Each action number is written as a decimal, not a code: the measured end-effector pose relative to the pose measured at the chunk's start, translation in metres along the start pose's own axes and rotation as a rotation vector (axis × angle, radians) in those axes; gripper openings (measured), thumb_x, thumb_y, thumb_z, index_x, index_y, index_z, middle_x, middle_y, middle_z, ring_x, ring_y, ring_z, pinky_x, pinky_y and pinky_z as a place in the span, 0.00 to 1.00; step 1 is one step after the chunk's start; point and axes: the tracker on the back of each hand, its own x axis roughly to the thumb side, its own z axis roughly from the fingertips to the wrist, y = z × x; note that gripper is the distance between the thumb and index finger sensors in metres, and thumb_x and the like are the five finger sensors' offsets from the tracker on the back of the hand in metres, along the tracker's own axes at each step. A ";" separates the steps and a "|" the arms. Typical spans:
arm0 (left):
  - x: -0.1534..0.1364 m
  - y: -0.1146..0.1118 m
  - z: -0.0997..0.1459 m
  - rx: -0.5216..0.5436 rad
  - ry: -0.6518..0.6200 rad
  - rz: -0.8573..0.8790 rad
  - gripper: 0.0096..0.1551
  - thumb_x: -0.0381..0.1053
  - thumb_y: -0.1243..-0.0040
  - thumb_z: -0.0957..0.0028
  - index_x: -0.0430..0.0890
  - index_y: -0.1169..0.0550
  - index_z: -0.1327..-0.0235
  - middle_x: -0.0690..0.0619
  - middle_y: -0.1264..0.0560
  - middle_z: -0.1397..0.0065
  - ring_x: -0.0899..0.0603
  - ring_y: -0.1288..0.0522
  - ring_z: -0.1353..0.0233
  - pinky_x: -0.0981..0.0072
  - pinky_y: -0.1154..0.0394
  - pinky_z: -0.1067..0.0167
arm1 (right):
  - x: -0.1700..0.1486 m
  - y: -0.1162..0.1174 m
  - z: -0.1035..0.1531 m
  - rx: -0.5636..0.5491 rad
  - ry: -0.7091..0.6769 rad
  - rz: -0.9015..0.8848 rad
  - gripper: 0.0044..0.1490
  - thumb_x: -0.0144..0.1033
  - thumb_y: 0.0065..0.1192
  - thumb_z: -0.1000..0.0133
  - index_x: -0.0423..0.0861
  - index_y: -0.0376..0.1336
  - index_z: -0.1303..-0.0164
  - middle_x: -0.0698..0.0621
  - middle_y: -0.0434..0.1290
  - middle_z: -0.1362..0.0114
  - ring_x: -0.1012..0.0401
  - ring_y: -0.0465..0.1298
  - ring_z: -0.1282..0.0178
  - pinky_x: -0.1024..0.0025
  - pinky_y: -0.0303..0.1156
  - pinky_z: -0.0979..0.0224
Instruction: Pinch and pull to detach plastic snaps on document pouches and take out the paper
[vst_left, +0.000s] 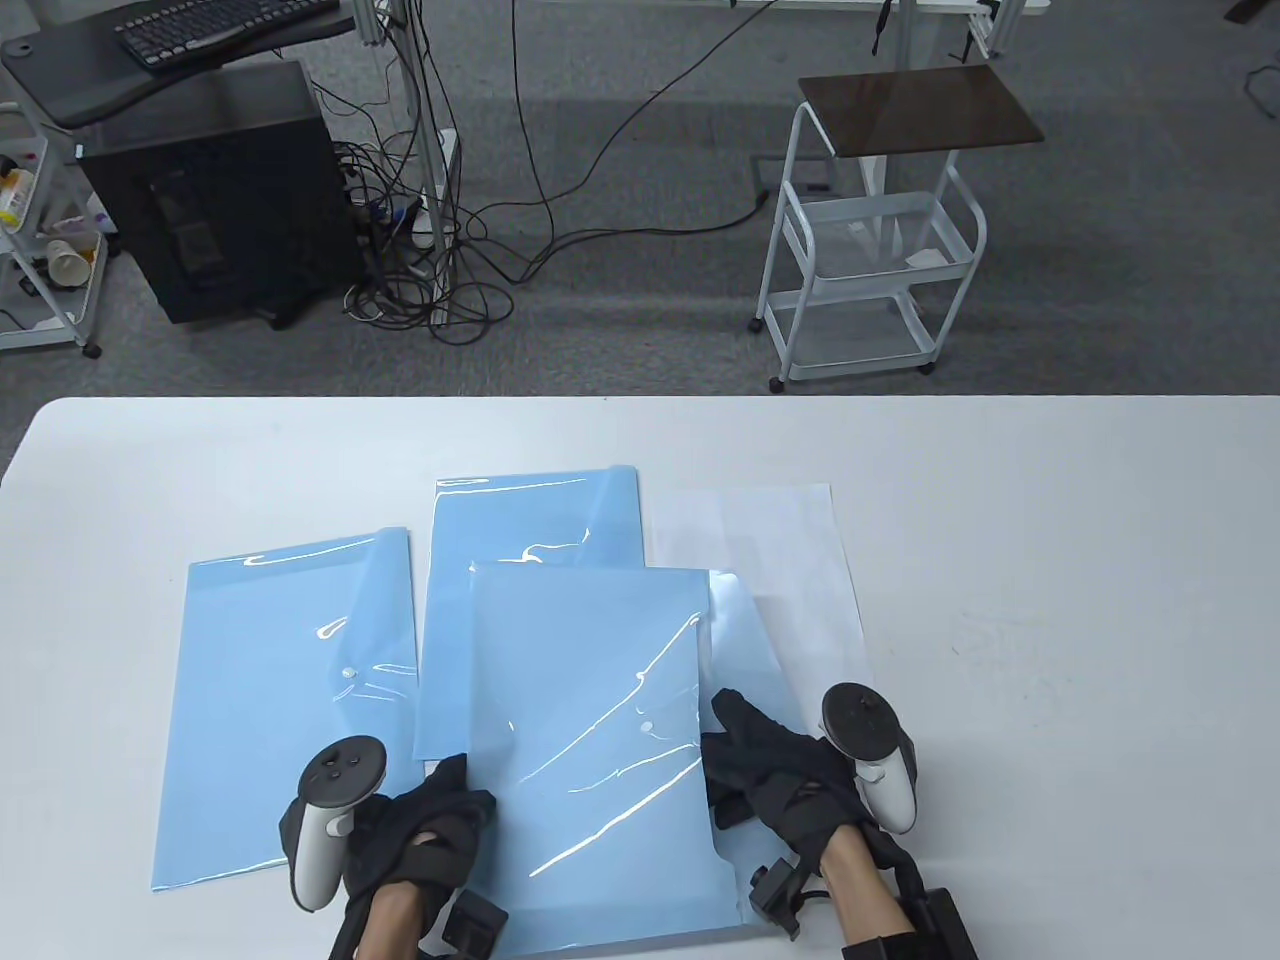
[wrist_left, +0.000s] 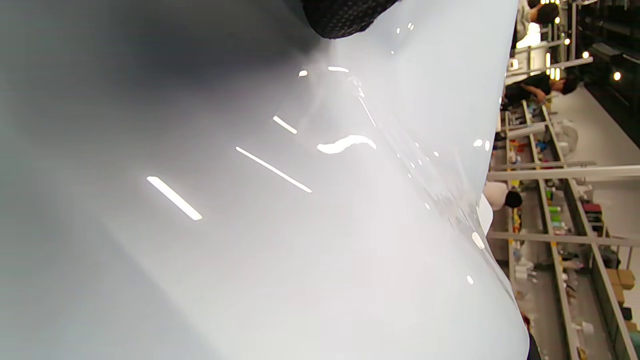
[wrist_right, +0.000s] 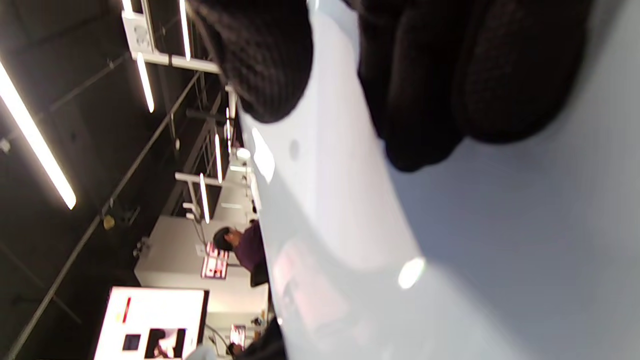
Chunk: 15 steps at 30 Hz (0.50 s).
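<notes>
- White worktop (vst_left: 1050, 560) carries three blue pouches.
- Front pouch (vst_left: 590, 740) overlaps the middle one (vst_left: 530, 530).
- Paper sheet (vst_left: 770, 560) lies beside them.
- Left hand (vst_left: 430, 830) and right hand (vst_left: 770, 770) each pinch a front pouch edge.

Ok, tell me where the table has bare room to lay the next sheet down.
The table is bare right of the white paper sheet, out to its right edge, and along the far strip beyond the pouches. A smaller patch lies left of the left pouch. The near centre is crowded: front pouch, back pouch, left hand and right hand.
</notes>
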 end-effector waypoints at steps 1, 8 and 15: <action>0.000 0.000 0.000 0.001 -0.003 0.000 0.28 0.38 0.48 0.38 0.40 0.37 0.24 0.46 0.25 0.29 0.38 0.17 0.39 0.48 0.20 0.44 | 0.000 0.000 0.000 0.002 0.003 -0.002 0.59 0.42 0.70 0.43 0.19 0.43 0.22 0.36 0.79 0.32 0.49 0.86 0.52 0.53 0.85 0.54; 0.000 -0.001 0.000 -0.009 -0.014 0.016 0.28 0.39 0.48 0.38 0.41 0.37 0.24 0.46 0.25 0.29 0.38 0.17 0.39 0.49 0.20 0.43 | -0.005 -0.002 -0.001 0.036 0.045 -0.047 0.42 0.42 0.70 0.42 0.26 0.61 0.28 0.44 0.85 0.42 0.53 0.88 0.57 0.56 0.86 0.58; 0.002 -0.006 0.001 -0.045 -0.043 0.055 0.28 0.40 0.48 0.37 0.41 0.37 0.24 0.47 0.25 0.29 0.39 0.17 0.38 0.49 0.20 0.43 | -0.006 0.011 -0.003 0.177 0.067 0.012 0.34 0.40 0.70 0.42 0.31 0.67 0.33 0.44 0.86 0.45 0.52 0.88 0.59 0.55 0.85 0.58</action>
